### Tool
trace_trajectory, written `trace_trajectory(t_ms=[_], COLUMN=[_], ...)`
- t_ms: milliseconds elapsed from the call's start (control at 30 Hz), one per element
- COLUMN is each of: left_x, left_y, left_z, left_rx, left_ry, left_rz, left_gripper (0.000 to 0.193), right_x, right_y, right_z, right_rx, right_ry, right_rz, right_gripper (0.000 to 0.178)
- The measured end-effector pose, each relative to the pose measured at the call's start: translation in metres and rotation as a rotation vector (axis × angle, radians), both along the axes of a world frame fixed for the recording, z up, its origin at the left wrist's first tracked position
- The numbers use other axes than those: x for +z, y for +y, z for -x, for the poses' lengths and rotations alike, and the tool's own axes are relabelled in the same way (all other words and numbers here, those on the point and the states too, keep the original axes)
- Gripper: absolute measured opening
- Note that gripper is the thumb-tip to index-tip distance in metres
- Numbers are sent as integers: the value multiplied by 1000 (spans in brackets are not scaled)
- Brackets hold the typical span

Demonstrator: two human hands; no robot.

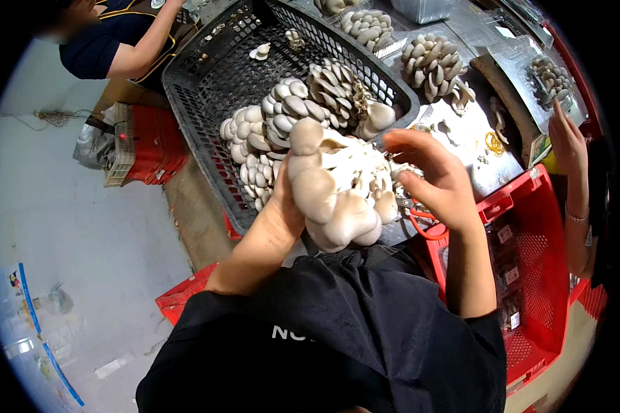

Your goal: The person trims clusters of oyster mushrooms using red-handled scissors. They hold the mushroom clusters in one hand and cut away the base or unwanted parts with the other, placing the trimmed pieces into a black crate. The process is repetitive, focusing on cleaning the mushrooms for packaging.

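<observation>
A large cluster of oyster mushrooms [341, 189], with broad pale-brown caps and white stems, rests in my left hand [286, 196], whose fingers are mostly hidden behind it. To the right of it my right hand [434, 172] is held with thumb and fingers curved apart and nothing visible between them. Beneath that hand, scissors [426, 226] with red handles lie by the table edge, partly covered. Just beyond the held cluster stands a black plastic crate [203, 148] with several grey oyster mushroom clusters [289, 107] in it.
More clusters [432, 65] and clear plastic packs [551, 76] stand on the metal table [492, 175], alongside yellow rubber bands [494, 142]. A red crate [537, 275] holds packs at right. One co-worker [120, 45] is at upper left; another's hand [568, 138] reaches in at right.
</observation>
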State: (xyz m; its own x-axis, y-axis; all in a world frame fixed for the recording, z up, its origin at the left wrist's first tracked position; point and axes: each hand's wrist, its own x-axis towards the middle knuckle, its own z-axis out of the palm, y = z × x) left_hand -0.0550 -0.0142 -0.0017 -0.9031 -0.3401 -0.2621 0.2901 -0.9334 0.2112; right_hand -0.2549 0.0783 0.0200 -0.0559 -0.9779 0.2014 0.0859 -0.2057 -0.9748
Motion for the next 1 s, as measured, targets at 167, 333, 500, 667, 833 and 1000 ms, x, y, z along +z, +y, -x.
trace_trajectory(t_ms=[167, 333, 500, 667, 833, 1000], left_x=[8, 53, 52, 62, 75, 65], left_y=[8, 26, 9, -10, -25, -58], left_z=[4, 5, 7, -5, -13, 19], left_rx=[133, 123, -10, -71, 102, -427], left_ry=[-346, -613, -192, -583, -542, -476], left_rz=[129, 773, -82, 220, 1570, 1450], left_gripper=[54, 38, 37, 58, 125, 103], right_x=[-18, -32, -48, -64, -87, -56], right_y=[-2, 5, 6, 10, 19, 9], right_z=[10, 6, 1, -5, -8, -8], right_rx=[191, 261, 224, 104, 232, 183], right_ry=[-83, -267, -432, -614, -769, -793], right_rz=[-184, -175, -171, -262, -244, -614], right_gripper=[41, 49, 60, 49, 46, 39])
